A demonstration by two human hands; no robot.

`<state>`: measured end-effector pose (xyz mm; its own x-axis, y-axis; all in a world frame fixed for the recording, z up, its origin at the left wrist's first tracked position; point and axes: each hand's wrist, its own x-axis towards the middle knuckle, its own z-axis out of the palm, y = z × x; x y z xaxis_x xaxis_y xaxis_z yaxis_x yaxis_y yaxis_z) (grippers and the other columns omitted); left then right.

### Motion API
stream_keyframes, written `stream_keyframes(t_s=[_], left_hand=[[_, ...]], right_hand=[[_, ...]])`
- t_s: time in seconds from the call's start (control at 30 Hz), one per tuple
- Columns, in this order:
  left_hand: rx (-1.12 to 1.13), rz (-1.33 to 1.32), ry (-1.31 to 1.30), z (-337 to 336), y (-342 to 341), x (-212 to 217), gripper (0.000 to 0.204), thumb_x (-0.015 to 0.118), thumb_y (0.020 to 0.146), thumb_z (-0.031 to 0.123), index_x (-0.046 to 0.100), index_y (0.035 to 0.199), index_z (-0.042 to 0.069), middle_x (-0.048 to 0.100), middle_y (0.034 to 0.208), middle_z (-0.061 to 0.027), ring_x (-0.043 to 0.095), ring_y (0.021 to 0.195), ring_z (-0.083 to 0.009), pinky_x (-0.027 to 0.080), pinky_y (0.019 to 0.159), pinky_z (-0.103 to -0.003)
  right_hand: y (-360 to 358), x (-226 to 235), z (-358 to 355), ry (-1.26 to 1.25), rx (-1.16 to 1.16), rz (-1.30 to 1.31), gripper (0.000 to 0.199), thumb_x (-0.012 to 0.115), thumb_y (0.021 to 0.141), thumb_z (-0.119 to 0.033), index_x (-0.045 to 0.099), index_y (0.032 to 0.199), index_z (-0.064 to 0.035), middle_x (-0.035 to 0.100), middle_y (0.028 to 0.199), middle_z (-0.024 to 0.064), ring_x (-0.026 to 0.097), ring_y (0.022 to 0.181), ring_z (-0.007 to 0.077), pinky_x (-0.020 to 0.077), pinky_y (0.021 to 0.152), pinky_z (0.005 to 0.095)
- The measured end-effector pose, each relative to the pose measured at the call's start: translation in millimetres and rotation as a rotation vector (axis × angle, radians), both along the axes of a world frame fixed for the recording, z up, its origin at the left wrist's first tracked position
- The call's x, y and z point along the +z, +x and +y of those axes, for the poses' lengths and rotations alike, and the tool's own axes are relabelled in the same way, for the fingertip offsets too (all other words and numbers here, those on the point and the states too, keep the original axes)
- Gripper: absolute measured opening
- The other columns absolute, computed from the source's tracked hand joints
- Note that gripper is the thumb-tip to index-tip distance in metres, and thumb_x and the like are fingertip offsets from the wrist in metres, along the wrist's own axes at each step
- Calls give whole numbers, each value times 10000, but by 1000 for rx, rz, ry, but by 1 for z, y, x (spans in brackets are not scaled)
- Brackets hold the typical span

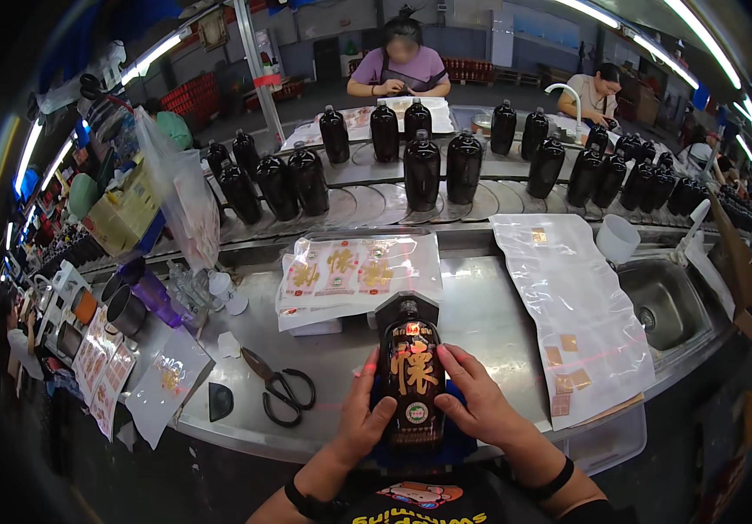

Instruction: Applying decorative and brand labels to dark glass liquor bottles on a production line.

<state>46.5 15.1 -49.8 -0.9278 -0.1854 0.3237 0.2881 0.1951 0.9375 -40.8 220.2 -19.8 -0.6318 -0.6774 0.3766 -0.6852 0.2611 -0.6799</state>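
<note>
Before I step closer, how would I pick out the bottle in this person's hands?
Find the metal worktable in front of the curved conveyor. At its near edge, the left hand and right hand flank one bottle. Unlike the plain-looking dark bottles behind, it shows a large gold character and round emblem.

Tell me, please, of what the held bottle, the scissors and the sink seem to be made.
Dark bottle: glossy, probably glass or glazed ceramic; bright highlights suggest it, but the opaque look leaves this open.
Scissors: dull greyish blades, likely steel; smooth black loop handles, perhaps plastic or coated metal.
Sink: probably stainless steel, given its grey, satin sheen.
</note>
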Motion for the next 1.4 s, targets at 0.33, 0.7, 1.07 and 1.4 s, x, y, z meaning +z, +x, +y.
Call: stream_keyframes(t_s=[0.33, 0.7, 1.07, 1.4], left_hand=[[-76, 8, -99, -3, 0, -6, 940, 502, 931, 594, 163, 1503, -72, 369, 1466, -265, 326, 1400, -333, 212, 1152, -382], [-120, -51, -20, -3, 1, -4, 1029, 550, 896, 617, 103, 1515, -73, 291, 1525, -235, 270, 1428, -303, 89, 1180, -406], [-195, -109, 90, -2, 2, -2, 1218, 623, 797, 699, -19, 1531, -31, 258, 1534, -240, 261, 1431, -302, 160, 1171, -403], [-197, -152, 19, -7, 2, -2, 1286, 684, 737, 702, -18, 1532, -25, 238, 1543, -253, 228, 1447, -329, 143, 1176, -409]], right_hand=[[-3, -7, 3, -5, 71, -228, 819, 672, 889, -311, 237, 1494, 29, 331, 1480, 267, 335, 1389, 390, 286, 1142, 405], [-6, -10, 4, -68, 140, -422, 980, 627, 888, -545, 151, 1524, 29, 277, 1546, 239, 270, 1444, 315, 240, 1156, 387], [-8, -21, 4, -56, 143, -329, 1068, 716, 819, -529, 144, 1512, 50, 338, 1484, 293, 330, 1408, 374, 285, 1141, 407], [-10, -19, 7, -35, 173, -342, 1161, 763, 763, -547, 110, 1520, 44, 294, 1518, 274, 313, 1419, 357, 257, 1156, 401]])
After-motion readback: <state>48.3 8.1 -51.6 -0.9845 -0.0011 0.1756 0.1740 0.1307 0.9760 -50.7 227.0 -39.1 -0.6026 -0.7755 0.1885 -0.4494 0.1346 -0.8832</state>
